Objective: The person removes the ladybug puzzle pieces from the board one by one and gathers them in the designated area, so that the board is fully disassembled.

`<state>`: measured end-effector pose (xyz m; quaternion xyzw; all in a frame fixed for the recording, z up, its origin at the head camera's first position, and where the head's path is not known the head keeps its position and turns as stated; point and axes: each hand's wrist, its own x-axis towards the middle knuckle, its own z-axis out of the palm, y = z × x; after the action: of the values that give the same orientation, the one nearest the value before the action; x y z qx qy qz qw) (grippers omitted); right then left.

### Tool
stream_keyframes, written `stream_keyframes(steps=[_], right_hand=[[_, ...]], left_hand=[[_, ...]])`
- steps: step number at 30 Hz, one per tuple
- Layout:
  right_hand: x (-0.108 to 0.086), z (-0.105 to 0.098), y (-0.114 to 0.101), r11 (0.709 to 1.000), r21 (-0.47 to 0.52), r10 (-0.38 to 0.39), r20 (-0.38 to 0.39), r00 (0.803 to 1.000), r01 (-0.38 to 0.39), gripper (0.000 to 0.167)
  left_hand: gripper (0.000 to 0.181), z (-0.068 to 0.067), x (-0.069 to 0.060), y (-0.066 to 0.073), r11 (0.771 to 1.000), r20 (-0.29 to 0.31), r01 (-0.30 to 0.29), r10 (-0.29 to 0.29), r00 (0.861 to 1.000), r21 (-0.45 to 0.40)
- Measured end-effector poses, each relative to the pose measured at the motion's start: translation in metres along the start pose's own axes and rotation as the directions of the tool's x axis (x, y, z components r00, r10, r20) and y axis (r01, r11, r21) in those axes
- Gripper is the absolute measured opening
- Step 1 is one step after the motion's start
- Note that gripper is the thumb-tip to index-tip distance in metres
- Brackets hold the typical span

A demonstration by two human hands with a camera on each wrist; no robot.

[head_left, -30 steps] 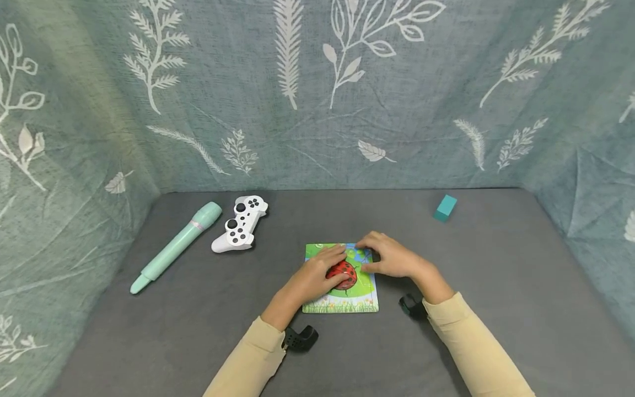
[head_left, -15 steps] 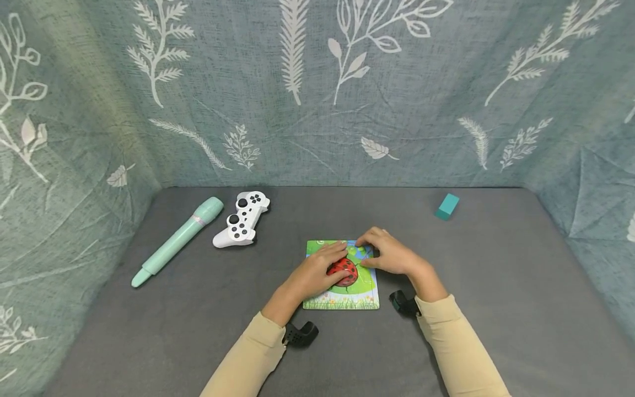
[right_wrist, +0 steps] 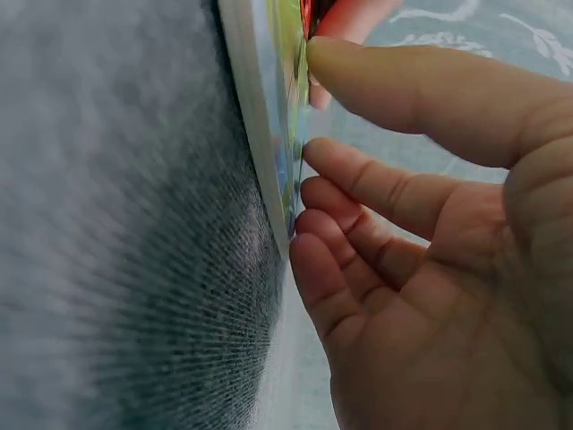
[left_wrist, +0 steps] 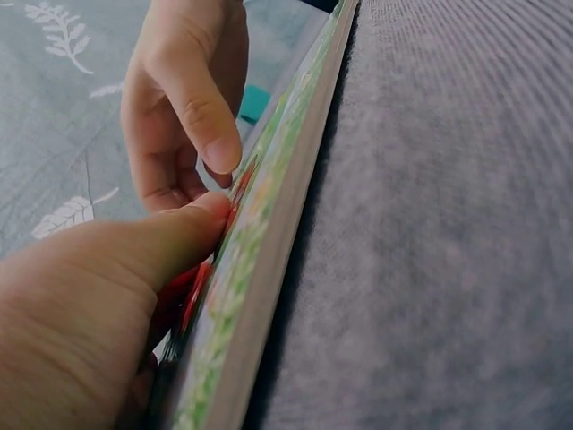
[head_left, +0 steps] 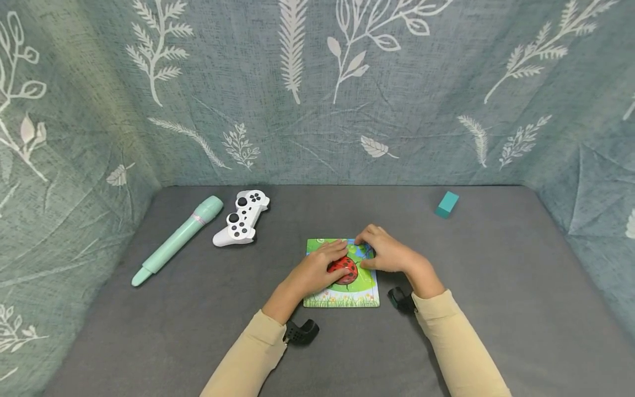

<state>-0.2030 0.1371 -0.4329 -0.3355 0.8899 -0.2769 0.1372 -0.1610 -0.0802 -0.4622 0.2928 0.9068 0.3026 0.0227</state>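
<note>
A square ladybug puzzle board lies flat on the grey cloth, green with a grass border along its near side. My left hand rests on its left part, thumb on the red ladybug and fingers stretched toward the top. At the upper right corner, my right hand touches the board with thumb and fingertips spread apart. The right wrist view shows the bent fingers of the right hand meeting the board's face and edge. In the left wrist view, the left hand covers much of the ladybug.
A white game controller and a mint-green microphone-shaped tube lie at the left. Toward the back right stands a small teal block. Patterned cloth hangs behind the table. Both wrists carry black camera mounts.
The head view shifts slightly. My right forearm and its wrist mount swing a little inward, while both hands stay in nearly the same places on the board.
</note>
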Motion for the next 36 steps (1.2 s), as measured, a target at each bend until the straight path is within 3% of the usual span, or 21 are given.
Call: stream_keyframes(steps=[19,27,36], right_hand=[[0.023,-0.01,0.005,0.997,0.002,0.07,0.097,0.993,-0.071,0.017],[0.022,-0.011,0.004,0.996,0.043,0.069,0.088,0.994,-0.073,0.02],[0.008,-0.006,0.007,0.99,0.138,0.019,0.043,0.999,-0.024,0.035]], left_hand=[[0.054,0.007,0.002,-0.003,1.0,-0.016,0.012,-0.012,1.0,-0.006],[0.054,0.005,0.002,-0.004,1.0,-0.031,0.01,-0.011,0.999,-0.012],[0.053,0.001,0.0,-0.002,1.0,-0.035,0.0,0.0,0.999,0.002]])
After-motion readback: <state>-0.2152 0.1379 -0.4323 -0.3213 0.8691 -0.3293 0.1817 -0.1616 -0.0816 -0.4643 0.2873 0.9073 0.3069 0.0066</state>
